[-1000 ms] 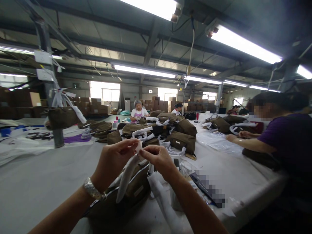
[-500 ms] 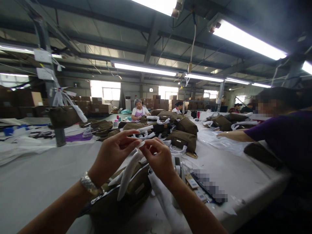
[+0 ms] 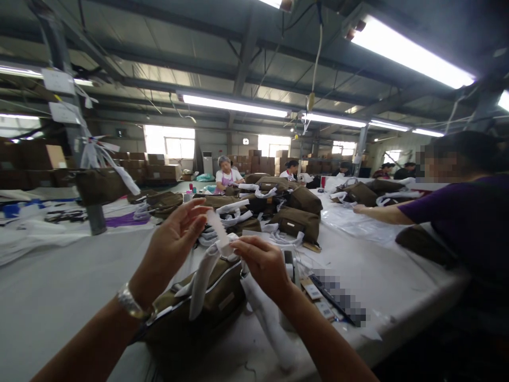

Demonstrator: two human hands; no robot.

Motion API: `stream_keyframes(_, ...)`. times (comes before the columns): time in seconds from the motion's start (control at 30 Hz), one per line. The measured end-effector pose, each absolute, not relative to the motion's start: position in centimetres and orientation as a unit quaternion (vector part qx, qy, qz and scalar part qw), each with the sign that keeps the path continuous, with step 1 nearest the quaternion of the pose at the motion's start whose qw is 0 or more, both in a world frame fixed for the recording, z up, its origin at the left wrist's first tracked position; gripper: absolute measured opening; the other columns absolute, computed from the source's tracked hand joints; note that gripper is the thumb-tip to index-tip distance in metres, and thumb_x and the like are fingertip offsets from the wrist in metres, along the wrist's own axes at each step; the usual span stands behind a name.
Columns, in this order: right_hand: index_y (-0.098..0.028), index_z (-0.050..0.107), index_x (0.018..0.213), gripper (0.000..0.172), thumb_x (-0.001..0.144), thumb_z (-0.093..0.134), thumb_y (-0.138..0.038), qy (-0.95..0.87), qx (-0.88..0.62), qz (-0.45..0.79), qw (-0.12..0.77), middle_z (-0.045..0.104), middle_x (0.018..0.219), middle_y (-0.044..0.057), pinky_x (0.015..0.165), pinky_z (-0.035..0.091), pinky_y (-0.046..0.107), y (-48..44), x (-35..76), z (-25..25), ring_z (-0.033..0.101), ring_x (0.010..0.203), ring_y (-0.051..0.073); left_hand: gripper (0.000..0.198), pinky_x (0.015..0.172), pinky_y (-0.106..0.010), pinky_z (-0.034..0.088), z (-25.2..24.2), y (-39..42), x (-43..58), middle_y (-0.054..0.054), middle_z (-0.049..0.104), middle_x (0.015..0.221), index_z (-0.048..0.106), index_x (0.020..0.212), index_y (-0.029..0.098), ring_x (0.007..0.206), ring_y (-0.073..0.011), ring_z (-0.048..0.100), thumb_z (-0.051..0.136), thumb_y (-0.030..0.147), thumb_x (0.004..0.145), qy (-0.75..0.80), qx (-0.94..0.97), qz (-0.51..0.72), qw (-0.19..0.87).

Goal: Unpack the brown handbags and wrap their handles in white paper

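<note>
An olive-brown bag (image 3: 207, 310) with white-wrapped handles lies on the white table in front of me. My left hand (image 3: 170, 246) is raised above it and pinches the upper end of a short white strip (image 3: 220, 229) between thumb and fingers. My right hand (image 3: 264, 265) is closed on the lower end of that strip, just above the wrapped handle (image 3: 201, 284). A metal watch band sits on my left wrist. A second wrapped handle (image 3: 266, 318) trails toward me under my right forearm.
A heap of similar brown bags (image 3: 278, 212) fills the table's middle. Clear plastic sheets (image 3: 358, 225) lie right of it. A person in a purple top (image 3: 465, 212) reaches in from the right. Cards and a tape roll (image 3: 314, 289) sit by my right hand. A post (image 3: 75, 132) stands left.
My hands have drawn apart: the left rose and moved left, and the white strip now stretches out between the two hands. The view tilted slightly upward.
</note>
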State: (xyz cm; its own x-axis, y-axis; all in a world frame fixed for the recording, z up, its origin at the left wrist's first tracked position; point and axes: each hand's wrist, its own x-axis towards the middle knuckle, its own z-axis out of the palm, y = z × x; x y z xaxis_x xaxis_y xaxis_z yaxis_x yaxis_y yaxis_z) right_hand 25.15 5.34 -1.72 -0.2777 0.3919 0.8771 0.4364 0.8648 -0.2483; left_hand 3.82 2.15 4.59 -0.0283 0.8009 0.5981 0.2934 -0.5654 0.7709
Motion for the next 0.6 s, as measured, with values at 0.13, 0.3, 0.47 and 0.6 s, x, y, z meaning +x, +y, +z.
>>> stream_keyframes(0.13,-0.024,0.063,0.136,0.036,0.102,0.056,-0.034,-0.728,-0.333,0.035,0.598,0.066,0.131,0.01,0.104,0.049,0.038,6.9,26.8,-4.6,0.064,0.116,0.023,0.089,0.097,-0.047,0.052,-0.3,0.9,3.8,-0.014,0.064,0.139,0.041,0.151,0.027,0.12,-0.0382,0.064,0.073,0.062,0.076,0.522,0.743,0.384,0.168)
stream_keyframes(0.3,-0.024,0.059,0.139,0.045,0.097,0.062,-0.041,-0.775,-0.37,0.154,0.489,0.068,0.131,0.01,0.104,0.05,0.043,8.4,27.0,-6.1,0.065,0.118,0.026,0.043,0.055,-0.026,0.046,0.1,2.0,3.6,-0.002,0.064,0.064,0.061,0.077,0.021,0.056,-0.0183,0.058,0.06,0.063,0.086,0.491,0.717,0.43,0.242)
stream_keyframes(0.47,-0.022,0.058,0.137,0.039,0.099,0.06,-0.032,-0.712,-0.386,0.053,0.584,0.066,0.131,0.012,0.107,0.048,0.044,4.1,25.7,-6.1,0.06,0.124,0.027,0.048,0.055,-0.022,0.043,1.3,3.5,3.1,0.0,0.061,0.065,0.059,0.073,0.019,0.058,-0.0136,0.052,0.061,0.065,0.087,0.475,0.681,0.502,0.244)
stream_keyframes(0.6,-0.03,0.06,0.128,0.033,0.097,0.056,-0.018,-0.701,-0.344,0.031,0.624,0.069,0.117,0.008,0.099,0.054,0.04,-1.5,23.5,-11.3,0.065,0.113,0.025,0.06,0.055,-0.027,0.049,-1.4,3.1,3.2,-0.005,0.066,0.066,0.065,0.076,0.018,0.06,-0.0188,0.06,0.064,0.078,0.074,0.491,0.664,0.483,0.292)
